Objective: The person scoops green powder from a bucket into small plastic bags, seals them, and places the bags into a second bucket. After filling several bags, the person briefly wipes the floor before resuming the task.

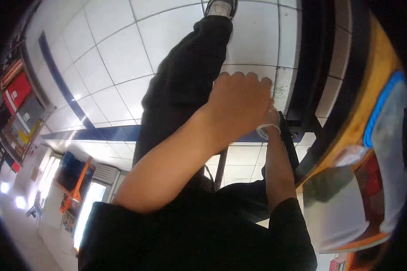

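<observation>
White-tiled floor (pixel 122 54) below: your left hand (pixel 242 106) curled over a white cloth (pixel 267 131) that your right hand (pixel 271 119), just beneath, pinches against the dark upright bar (pixel 288 144).

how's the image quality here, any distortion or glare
Head view: heavy fisheye bending, the floor tiles curve and the corners go black; bright glare from the windows at lower left; the near left hand is slightly soft, the right hand mostly hidden behind it.

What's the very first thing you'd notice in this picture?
A big bare left hand fills the middle, closed over something white beside the right hand, which it mostly hides. Behind them lies a white tiled floor, with a dark trouser leg ending in a shoe at the top.
</observation>
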`<action>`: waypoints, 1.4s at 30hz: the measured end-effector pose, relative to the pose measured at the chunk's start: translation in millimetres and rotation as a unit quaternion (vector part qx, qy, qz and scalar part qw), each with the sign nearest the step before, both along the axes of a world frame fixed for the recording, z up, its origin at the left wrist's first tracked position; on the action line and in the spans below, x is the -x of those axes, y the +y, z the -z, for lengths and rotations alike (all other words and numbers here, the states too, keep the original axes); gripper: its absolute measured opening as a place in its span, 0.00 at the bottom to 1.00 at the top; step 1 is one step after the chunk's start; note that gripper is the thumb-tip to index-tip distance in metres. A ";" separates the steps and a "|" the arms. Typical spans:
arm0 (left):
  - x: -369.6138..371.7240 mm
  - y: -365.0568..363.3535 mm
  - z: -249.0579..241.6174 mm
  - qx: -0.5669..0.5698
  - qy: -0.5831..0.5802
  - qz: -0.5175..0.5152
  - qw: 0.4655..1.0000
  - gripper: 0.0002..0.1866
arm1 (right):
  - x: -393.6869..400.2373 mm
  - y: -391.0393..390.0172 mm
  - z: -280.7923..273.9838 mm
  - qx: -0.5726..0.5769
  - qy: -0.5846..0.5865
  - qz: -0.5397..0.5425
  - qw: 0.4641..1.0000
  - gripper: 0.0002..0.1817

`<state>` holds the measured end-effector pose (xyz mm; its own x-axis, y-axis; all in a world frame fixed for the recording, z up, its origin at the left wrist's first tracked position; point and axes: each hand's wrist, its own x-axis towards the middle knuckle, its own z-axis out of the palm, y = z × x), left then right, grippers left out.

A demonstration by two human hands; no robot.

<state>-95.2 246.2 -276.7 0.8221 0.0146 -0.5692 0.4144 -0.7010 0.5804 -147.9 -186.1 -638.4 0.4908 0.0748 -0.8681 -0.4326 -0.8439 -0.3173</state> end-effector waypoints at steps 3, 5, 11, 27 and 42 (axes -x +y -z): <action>-12.8 20.3 -2.1 0.000 -0.031 -0.055 0.998 0.15 | 4.3 -17.6 71.1 0.082 0.050 -0.286 0.953 0.27; -20.2 29.6 -2.5 -0.016 -0.022 -0.066 0.997 0.14 | -50.5 86.7 -26.0 0.216 0.070 -0.293 0.929 0.28; -26.8 40.7 -1.9 -0.009 0.000 -0.123 0.992 0.13 | -51.0 84.0 -2.9 0.152 0.007 -0.316 0.936 0.24; -9.5 26.1 21.1 0.021 0.012 -0.108 0.994 0.21 | 13.5 131.3 -221.8 -0.090 -0.377 -0.053 0.920 0.06; 124.4 -93.8 -44.8 0.477 0.104 -0.179 0.854 0.21 | 88.3 115.3 -482.2 -0.413 -0.148 0.269 0.858 0.09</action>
<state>-219.6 152.4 -231.9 0.7415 -0.3090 -0.5955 0.6669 0.2428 0.7045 -236.2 -70.8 -156.2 0.8362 0.2984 -0.4601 -0.4866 0.0168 -0.8735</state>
